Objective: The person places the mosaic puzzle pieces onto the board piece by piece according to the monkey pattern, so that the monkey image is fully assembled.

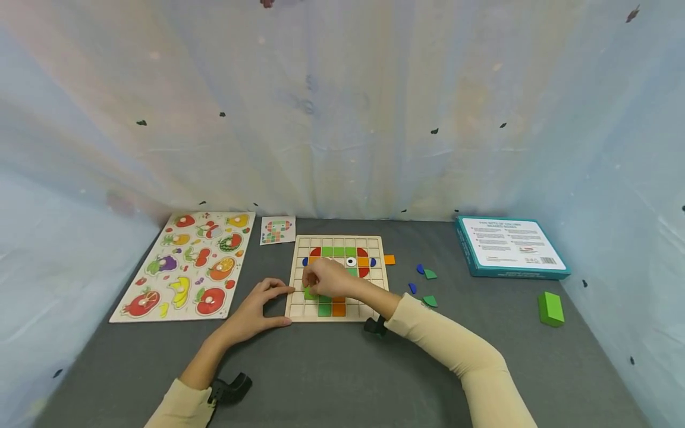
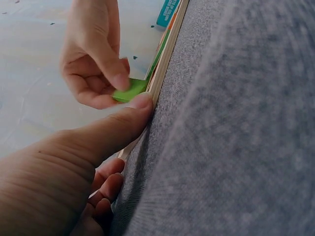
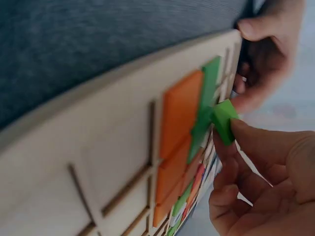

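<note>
My right hand [image 1: 329, 278] is over the left half of a wooden grid board [image 1: 299, 244]. Between thumb and fingers it pinches a small light-green tile [image 3: 224, 120], tilted beside a darker green tile [image 3: 210, 78] and orange tiles [image 3: 180, 115]. My left hand [image 1: 257, 312] touches the board's left side, thumb near the lower corner and index finger farther up. Red, green, orange and blue pieces form a pattern on the board, including a white eye piece [image 1: 351, 261]. My right hand hides part of it.
Behind the board lies a pattern card [image 1: 278, 230]; a fruit puzzle [image 1: 241, 238] is left. To the right are an orange tile [image 1: 390, 260], loose blue pieces [image 1: 412, 288], green pieces [image 1: 430, 301], a teal box [image 1: 514, 246] and a green block [image 1: 550, 309].
</note>
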`<state>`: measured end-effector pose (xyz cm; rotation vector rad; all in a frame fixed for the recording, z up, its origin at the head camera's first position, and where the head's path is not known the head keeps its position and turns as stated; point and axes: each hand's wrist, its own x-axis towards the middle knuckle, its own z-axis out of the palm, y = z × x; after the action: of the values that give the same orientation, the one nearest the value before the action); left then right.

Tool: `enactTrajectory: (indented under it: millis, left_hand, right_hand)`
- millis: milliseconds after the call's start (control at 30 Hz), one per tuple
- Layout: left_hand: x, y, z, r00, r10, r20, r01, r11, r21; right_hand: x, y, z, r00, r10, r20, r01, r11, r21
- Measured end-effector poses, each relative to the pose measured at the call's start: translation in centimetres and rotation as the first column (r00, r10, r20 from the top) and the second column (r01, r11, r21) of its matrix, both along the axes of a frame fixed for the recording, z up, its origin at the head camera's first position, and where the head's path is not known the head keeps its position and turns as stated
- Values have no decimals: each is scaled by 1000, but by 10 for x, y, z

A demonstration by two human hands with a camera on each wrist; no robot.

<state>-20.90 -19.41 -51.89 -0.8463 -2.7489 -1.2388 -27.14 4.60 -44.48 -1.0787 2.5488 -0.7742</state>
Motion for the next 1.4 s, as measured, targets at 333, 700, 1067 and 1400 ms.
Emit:
enactTrajectory:
  millis: [333,700,1067,1400]
  left_hand:
    - [1,3,0,1000,2,-7,-2,1000,0]
    - [0,2,1,1000,13,8,-13,1000,-7]
    - [0,4,-3,1000,10,-13,-10,1000,-4]
    - [0,2,-1,1000,18,-6,-18,1000,-13]
  right_hand:
    - [22,11,-3,920,102,-379,-19,976,217]
    - [57,40,-9,941,243,-235,-142,915,379]
    - [6,171,-9,846,-408,-344,425,905,-27]
    - [-2,233,-18,891,-453,-32,454,891,23]
